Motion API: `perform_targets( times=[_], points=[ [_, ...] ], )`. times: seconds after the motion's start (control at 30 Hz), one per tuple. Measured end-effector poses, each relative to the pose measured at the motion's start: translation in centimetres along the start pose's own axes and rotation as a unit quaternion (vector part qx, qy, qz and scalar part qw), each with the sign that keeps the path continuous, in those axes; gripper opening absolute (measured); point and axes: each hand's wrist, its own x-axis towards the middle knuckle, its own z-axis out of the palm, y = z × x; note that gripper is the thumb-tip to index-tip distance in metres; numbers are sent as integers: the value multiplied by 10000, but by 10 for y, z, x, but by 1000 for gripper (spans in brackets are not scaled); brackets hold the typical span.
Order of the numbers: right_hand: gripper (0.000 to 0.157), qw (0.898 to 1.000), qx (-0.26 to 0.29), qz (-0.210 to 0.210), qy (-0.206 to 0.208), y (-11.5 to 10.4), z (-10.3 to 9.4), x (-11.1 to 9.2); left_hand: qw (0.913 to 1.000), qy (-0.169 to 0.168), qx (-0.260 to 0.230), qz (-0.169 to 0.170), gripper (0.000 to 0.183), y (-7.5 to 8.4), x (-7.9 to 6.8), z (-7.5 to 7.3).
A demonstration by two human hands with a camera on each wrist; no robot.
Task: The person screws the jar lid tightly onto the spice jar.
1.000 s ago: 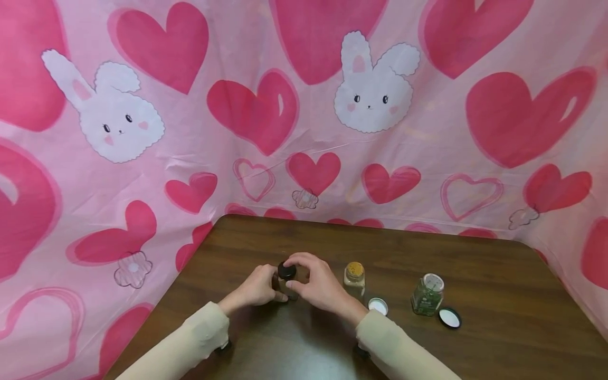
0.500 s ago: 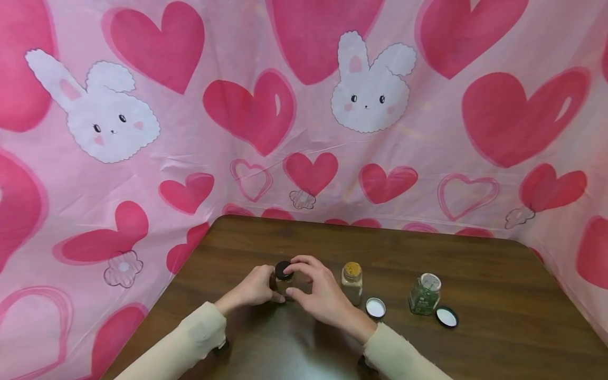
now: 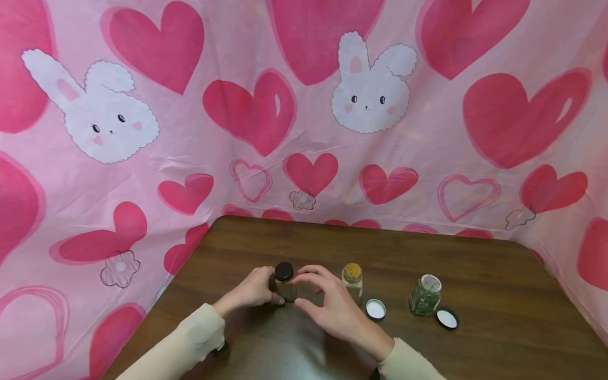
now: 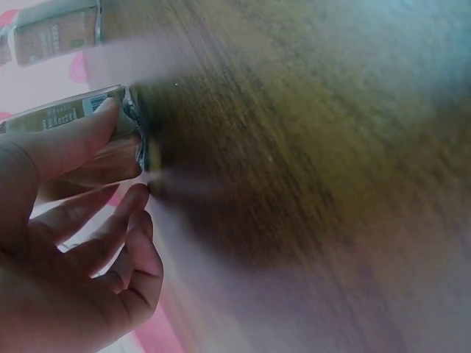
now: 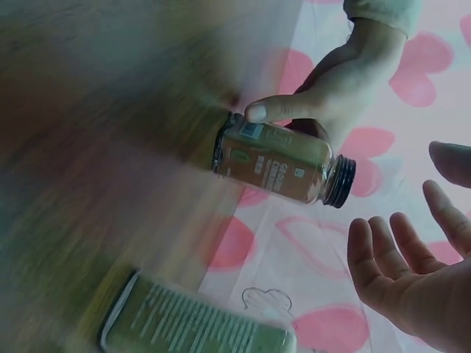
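Observation:
A square glass spice jar (image 3: 286, 291) of brown powder stands on the table with its black lid (image 3: 284, 271) on. My left hand (image 3: 256, 287) grips its lower body from the left; in the left wrist view the thumb of that hand (image 4: 81, 243) lies across the label, fingers on the far side. Just right of the jar, my right hand (image 3: 332, 306) is held with fingers spread and loosely bent, holding nothing. The right wrist view has a gap between this hand (image 5: 412, 287) and the jar's black lid (image 5: 340, 182).
Behind the right hand stands an open spice jar (image 3: 353, 285) with yellowish powder at its mouth, its upturned lid (image 3: 376, 309) alongside. Farther right are a jar of green herbs (image 3: 425, 300) with a perforated white top and another upturned lid (image 3: 447, 318). Heart-printed cloth (image 3: 313, 132) hangs behind the table (image 3: 499, 295).
My right hand has come off the black lid and drawn back to the right, its fingers loosening. The left hand keeps its grip on the jar.

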Motion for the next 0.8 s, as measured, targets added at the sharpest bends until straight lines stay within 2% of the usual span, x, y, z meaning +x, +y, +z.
perform_targets(
  times=[0.07,0.1,0.27,0.3,0.33,0.37,0.43,0.47,0.5,0.6,0.7,0.8],
  points=[
    [36,10000,-59,-41,27,0,-3,-5,10000,27,8,-22,49,0,0,0],
    [37,9999,-97,-59,47,0,-4,-7,9999,59,113,55,50,10,-5,-5],
    [39,9997,-216,-67,74,1,-9,-19,9998,157,96,84,50,22,-12,-12],
    [39,9998,-207,-39,54,1,-9,-22,9998,160,98,85,50,32,-15,-17],
    [39,9998,-192,-10,41,1,-10,-25,9999,116,-44,18,50,33,-14,-18],
    [39,9998,-183,19,26,1,-11,-28,9998,151,-79,114,51,36,-16,-20],
    [38,9998,-157,75,-10,1,-12,-33,9999,80,-119,81,50,58,-23,-29],
    [38,9999,-138,98,-26,1,-13,-36,9998,61,-157,112,51,64,-25,-33],
    [37,9999,-132,102,-39,1,-14,-38,9998,53,-162,141,52,63,-26,-34],
    [36,9998,-185,61,-69,1,-18,-46,9996,117,-49,238,57,43,-27,-28],
    [37,9996,-279,3,-77,2,-22,-54,9996,285,19,-71,60,44,-36,-30],
    [37,9996,-218,62,-149,3,-26,-63,9973,216,-32,-705,52,85,-54,-48]
  ],
)
